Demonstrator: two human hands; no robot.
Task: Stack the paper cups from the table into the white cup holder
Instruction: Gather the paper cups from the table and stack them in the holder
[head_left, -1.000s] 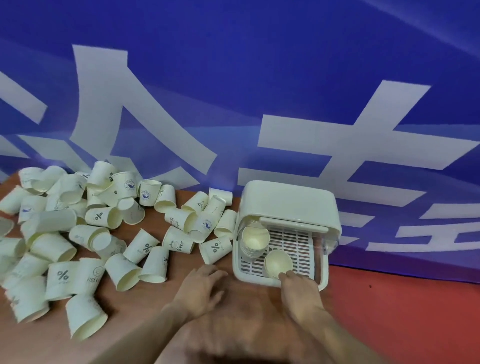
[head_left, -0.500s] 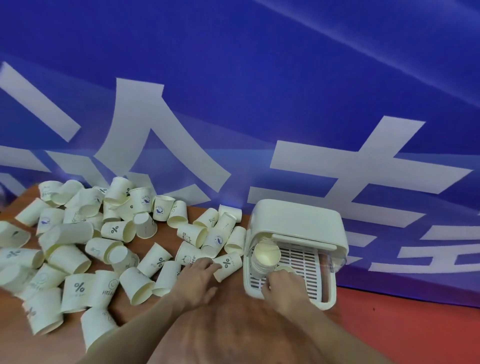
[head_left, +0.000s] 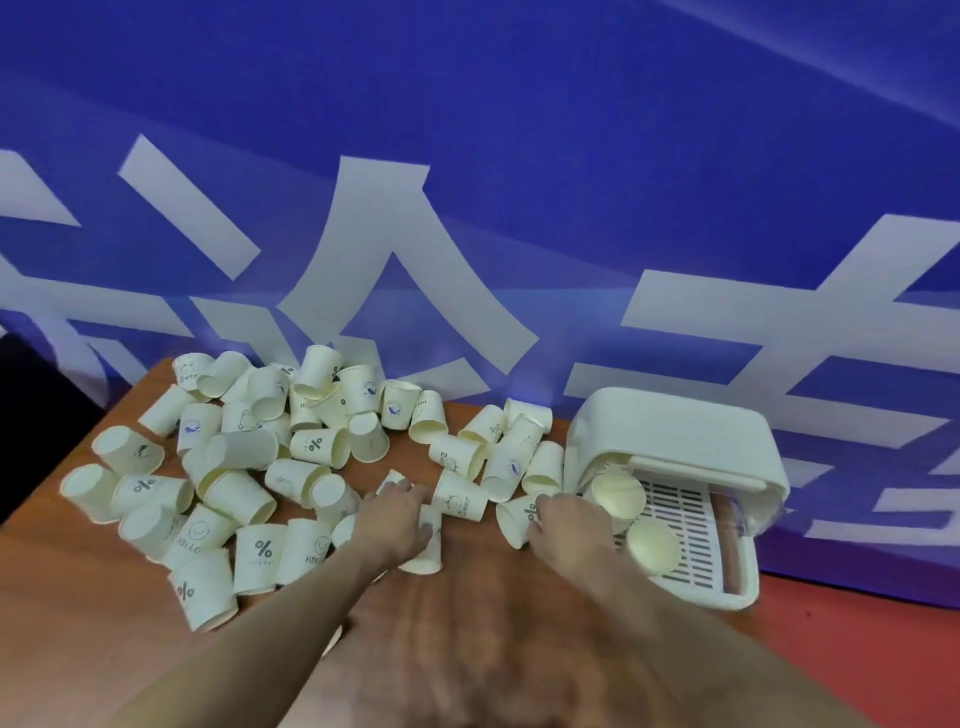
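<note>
Roughly, scene: brown wooden table (head_left: 78, 639), blue banner (head_left: 467, 156) with big white characters behind it, red strip of floor or cloth at lower right.
Paper cups: pile of cream paper cups (head_left: 249, 467) tipped over across the left and middle of the table; most lie on their sides, some bottom-up.
Cup prints: "%" marks, "HELLO" with a smiley, small blue drawings; several prints too small to read.
Cup holder: white cup holder (head_left: 675, 431) at the right table edge, solid rounded top, slotted tray floor open toward the camera, clear panel on its right side.
Cups in holder: nested stack (head_left: 618, 491) lying at the tray's left, mouth toward the camera; one loose cup (head_left: 652, 543) on the slats nearer the camera.
Left hand: left hand (head_left: 392, 519) palm down, fingers bent over a lying cup (head_left: 428, 545), thumb against its side; grip looks like a hold.
Right hand: right hand (head_left: 569, 525) on the "%" cup (head_left: 519, 514) just left of the holder, thumb and fingers curled on it.
Hard to see: fingertips of both hands hidden behind cups; forearms and near table motion-blurred; count in the stack not readable.
</note>
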